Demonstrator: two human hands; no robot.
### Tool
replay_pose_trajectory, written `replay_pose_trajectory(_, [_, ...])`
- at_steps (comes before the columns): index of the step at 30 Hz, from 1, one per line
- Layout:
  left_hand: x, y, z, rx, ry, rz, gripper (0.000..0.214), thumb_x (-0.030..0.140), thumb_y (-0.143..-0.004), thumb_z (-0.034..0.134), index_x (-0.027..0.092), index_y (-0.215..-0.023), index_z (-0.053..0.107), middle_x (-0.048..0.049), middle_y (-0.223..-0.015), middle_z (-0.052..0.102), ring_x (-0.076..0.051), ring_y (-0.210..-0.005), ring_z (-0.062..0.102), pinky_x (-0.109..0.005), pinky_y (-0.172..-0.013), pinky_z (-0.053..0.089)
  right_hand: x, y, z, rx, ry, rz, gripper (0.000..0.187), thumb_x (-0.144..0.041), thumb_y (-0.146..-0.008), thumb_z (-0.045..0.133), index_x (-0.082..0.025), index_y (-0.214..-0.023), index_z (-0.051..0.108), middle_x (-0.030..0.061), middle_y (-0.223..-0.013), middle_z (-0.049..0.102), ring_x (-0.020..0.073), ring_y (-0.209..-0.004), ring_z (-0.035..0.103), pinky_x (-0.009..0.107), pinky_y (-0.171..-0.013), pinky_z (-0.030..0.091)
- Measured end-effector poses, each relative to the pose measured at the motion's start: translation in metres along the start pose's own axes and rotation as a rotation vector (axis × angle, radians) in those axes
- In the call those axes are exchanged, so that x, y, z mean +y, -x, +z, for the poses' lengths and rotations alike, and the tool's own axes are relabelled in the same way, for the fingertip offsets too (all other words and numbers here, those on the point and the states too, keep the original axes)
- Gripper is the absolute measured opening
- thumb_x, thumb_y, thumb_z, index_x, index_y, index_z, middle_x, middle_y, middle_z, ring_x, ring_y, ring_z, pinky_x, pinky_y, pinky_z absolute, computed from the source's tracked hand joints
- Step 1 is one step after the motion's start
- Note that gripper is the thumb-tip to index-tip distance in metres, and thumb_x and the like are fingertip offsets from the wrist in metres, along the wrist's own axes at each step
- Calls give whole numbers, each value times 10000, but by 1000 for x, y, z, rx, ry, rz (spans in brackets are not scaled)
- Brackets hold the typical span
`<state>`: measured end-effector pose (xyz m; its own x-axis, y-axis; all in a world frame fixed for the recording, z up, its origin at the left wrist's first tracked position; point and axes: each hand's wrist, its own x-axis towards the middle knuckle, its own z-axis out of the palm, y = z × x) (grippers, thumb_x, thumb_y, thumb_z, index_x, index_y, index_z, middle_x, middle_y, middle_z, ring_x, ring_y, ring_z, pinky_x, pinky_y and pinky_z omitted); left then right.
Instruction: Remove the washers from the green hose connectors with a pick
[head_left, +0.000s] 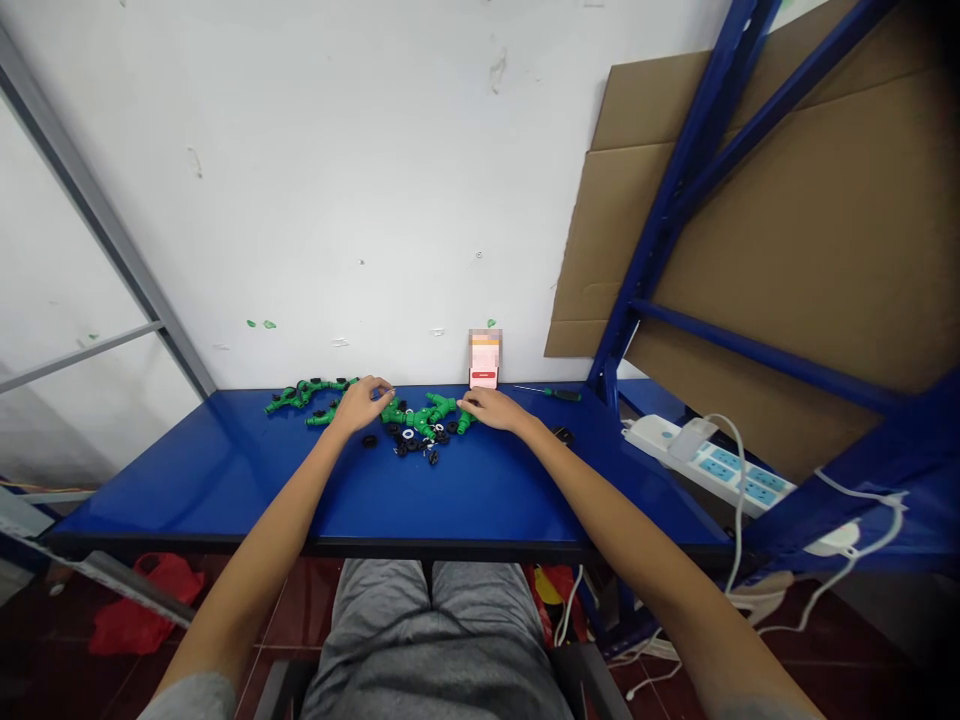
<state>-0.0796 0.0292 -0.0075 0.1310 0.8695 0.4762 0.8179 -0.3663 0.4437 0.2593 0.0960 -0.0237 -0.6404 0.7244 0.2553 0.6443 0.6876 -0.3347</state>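
Note:
My left hand (pixel 362 404) is over the left part of a pile of parts, its thumb and fingertips drawn together; what is between them, if anything, is too small to make out. At the pile's right side, my right hand (pixel 493 408) has its fingers closed at a green plastic pipe fitting (pixel 466 422). Between the hands lie more green branched fittings (pixel 420 422). Several black round caps (pixel 403 449) and a white ring (pixel 408 434) are scattered in front of them. A black ring (pixel 369 441) lies apart, below my left hand.
Green fittings with black parts (pixel 300 394) lie at the back left of the blue table (pixel 450 505). A phone (pixel 484 360) leans against the wall. A screwdriver (pixel 559 394) lies behind my right wrist. A power strip (pixel 709 462) with cables is at right, beside the blue frame (pixel 660 230).

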Motion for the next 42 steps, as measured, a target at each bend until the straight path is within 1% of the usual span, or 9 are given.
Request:
replay_pose_trajectory(3, [-14,-4,7,5,-1,-54,327,210,-858,618,182,-1162,735,-108,-1128,729,-267,-999,683,-415,-963,547,-2,0,-1,0,3,0,425,-475,-1101,472,-191,-878,696,90,-944,753,211,-832,661,282,-707,405])
replay_pose_trajectory(5, [-24,-6,11,14,-3,-89,380,120,-788,598,174,-1145,716,-121,-1166,698,-264,-1007,682,-425,-983,553,-2,1,-1,-2,3,1,423,-478,-1102,470,-191,-894,702,93,-969,755,216,-857,667,283,-723,413])
replay_pose_trajectory(10, [-40,-8,18,24,9,-139,367,66,-768,561,162,-1097,693,-142,-1160,672,-269,-1045,688,-432,-1001,563,-1,0,0,-7,1,0,404,-488,-1092,484,-194,-926,706,84,-966,746,217,-850,662,288,-727,419])
replay_pose_trajectory(15, [-43,-7,21,-19,15,-135,364,81,-756,603,161,-1099,695,-132,-1117,697,-244,-972,695,-392,-931,587,1,-1,1,-12,-2,-4,441,-539,-1087,478,-200,-923,707,76,-955,742,211,-831,652,289,-715,414])
replay_pose_trajectory(19, [-40,-6,21,-42,13,-129,293,138,-800,633,143,-1085,701,-131,-1109,714,-213,-873,699,-373,-907,587,0,0,1,-14,-1,-4,447,-540,-1091,475,-193,-924,701,81,-961,737,207,-832,647,285,-708,410])
replay_pose_trajectory(24, [-37,-7,18,-25,7,-119,219,205,-857,621,171,-1052,715,-120,-1086,743,-241,-925,714,-400,-949,578,-2,1,0,-11,4,-3,429,-519,-1095,486,-190,-928,706,84,-956,741,203,-821,645,283,-706,408])
replay_pose_trajectory(34, [-31,-6,11,-7,13,-119,226,250,-868,583,187,-991,761,-100,-1008,799,-261,-931,738,-371,-888,574,6,-3,5,-12,11,-4,449,-550,-1094,493,-195,-957,731,92,-965,751,213,-854,663,284,-735,421])
replay_pose_trajectory(39, [-21,-3,9,-61,41,-82,277,294,-893,547,193,-969,794,-53,-837,800,-235,-792,728,-337,-802,562,7,-4,7,-13,23,4,458,-554,-1093,483,-193,-958,730,95,-975,738,217,-871,661,288,-752,427])
replay_pose_trajectory(42, [-15,-1,11,-91,50,-46,282,337,-899,571,197,-956,808,-56,-881,815,-242,-830,731,-345,-834,564,6,-4,6,-13,28,5,439,-539,-1093,486,-194,-956,720,91,-971,731,216,-868,655,289,-753,422])
